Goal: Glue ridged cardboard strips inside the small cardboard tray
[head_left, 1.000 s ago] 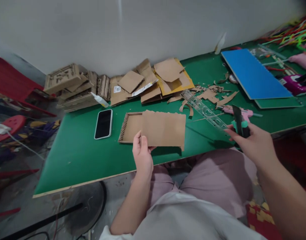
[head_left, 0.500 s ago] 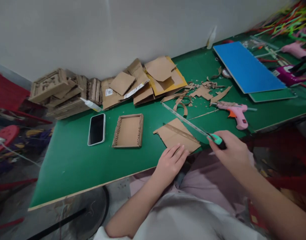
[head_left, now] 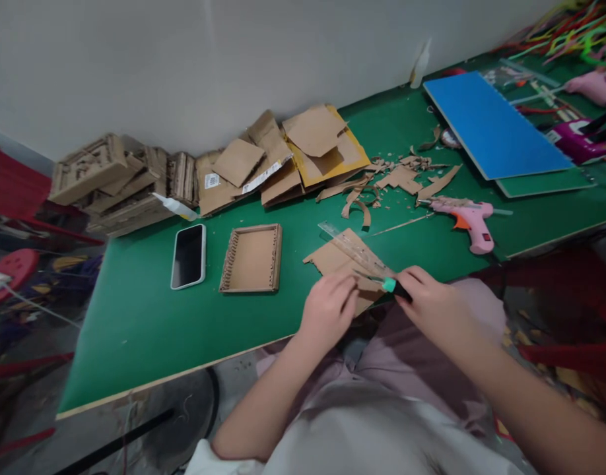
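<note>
A piece of brown cardboard (head_left: pixel 329 257) lies at the table's front edge, with a clear ruler (head_left: pixel 355 247) slanting over it. My right hand (head_left: pixel 428 300) is closed around a green and black utility knife (head_left: pixel 389 285), its blade pointing left over the cardboard. The ruler's near end meets the fingers of this hand. Curled over the cardboard's left part, my left hand (head_left: pixel 330 305) has its fingertips close to the blade; what they pinch, if anything, is hidden.
Left of the cardboard are a shallow cardboard tray (head_left: pixel 278 264) and a phone (head_left: pixel 189 257). A pink glue gun (head_left: pixel 474 221) lies to the right. Behind are cardboard scraps (head_left: pixel 402 178), folded cardboard (head_left: pixel 315 142), a glue bottle (head_left: pixel 174 206) and a blue board (head_left: pixel 491 125).
My right hand has come left and brought the knife over the cardboard, and the ruler has shifted down onto the sheet. My left hand's fingers, flat before, have curled and moved slightly left.
</note>
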`<state>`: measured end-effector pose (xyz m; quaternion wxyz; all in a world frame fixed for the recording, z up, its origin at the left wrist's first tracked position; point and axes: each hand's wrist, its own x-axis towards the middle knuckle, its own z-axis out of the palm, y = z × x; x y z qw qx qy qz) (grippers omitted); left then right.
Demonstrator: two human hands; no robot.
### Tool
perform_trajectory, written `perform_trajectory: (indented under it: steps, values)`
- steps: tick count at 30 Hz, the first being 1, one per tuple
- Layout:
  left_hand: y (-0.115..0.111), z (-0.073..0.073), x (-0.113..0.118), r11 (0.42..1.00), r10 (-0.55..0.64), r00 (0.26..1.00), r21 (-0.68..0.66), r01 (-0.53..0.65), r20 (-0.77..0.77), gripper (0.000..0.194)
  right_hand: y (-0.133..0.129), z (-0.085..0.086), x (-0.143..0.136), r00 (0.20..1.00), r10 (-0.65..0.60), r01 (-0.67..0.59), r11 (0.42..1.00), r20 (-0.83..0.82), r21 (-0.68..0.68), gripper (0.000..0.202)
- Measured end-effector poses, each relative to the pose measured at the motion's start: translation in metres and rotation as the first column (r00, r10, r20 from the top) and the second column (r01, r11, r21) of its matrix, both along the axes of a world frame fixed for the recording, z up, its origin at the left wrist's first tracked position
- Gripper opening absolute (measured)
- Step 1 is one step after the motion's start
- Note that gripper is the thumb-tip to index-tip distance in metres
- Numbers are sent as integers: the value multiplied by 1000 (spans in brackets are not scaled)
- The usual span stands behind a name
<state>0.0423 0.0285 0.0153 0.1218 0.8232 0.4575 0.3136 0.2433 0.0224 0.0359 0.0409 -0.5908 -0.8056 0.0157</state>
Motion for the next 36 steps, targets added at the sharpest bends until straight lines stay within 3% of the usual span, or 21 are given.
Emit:
perform_trajectory:
  steps: [2, 6, 10, 13, 16, 19, 23, 28, 31, 36]
  values:
    - [18, 6, -7, 993, 104, 994, 45, -106, 45, 24, -2, 1, -3, 1000, 16, -15, 999, 18, -49, 16]
    - [59, 15, -17, 988, 156, 987, 15, -155, -27, 21, -3, 1, -6, 1000, 8, -6, 997, 16, -78, 16]
    - [81, 13, -14, 997, 46, 983, -59, -58, -180, 26, -1, -1, 0, 986, 7, -32, 988, -168, -150, 16]
    - [79, 6, -3, 999, 10, 970, -46, -21, -242, 31, 3, -3, 10, 887, -71, -16, 983, -455, -185, 15]
    - [71, 0, 10, 998, 41, 957, -28, -51, -287, 44, 8, -6, 21, 778, -215, 97, 970, -590, -224, 17]
    - [65, -4, 18, 996, 53, 944, -56, -76, -327, 61, 10, -6, 27, 678, -377, 125, 905, -631, -407, 28]
    - [67, -5, 16, 994, 20, 948, -96, -53, -319, 67, 8, -2, 23, 521, -540, -13, 769, -661, -639, 36]
    - [76, -3, -3, 987, -114, 949, -145, 73, -294, 65, 5, -4, 14, 425, -640, -92, 673, -640, -734, 35]
    - [79, 0, -11, 967, -207, 931, -205, 148, -302, 60, 4, -9, 11, 390, -660, -146, 644, -642, -751, 38]
    - [75, 1, -9, 975, -163, 927, -199, 98, -339, 72, 5, -16, 9, 277, -734, -97, 621, -620, -778, 45]
